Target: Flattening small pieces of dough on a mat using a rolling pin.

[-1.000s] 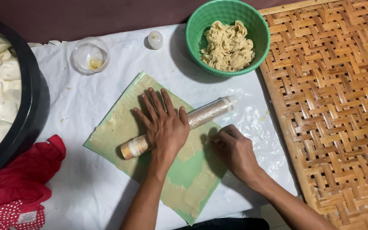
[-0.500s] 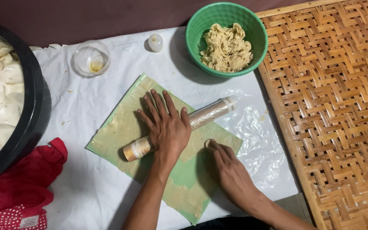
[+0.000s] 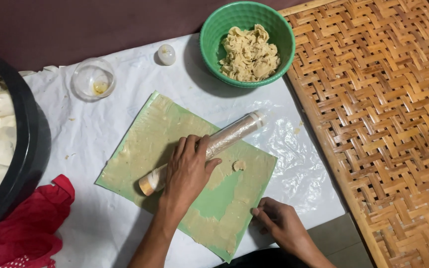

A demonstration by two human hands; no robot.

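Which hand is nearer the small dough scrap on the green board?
Left. The left hand rests on the roller just beside the dough scrap; the right hand presses the green board edge below it.

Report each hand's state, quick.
Left hand: palm down on the roller, fingers curled over it.
Right hand: flat, fingertips pressing the green sheet's edge, holding nothing.
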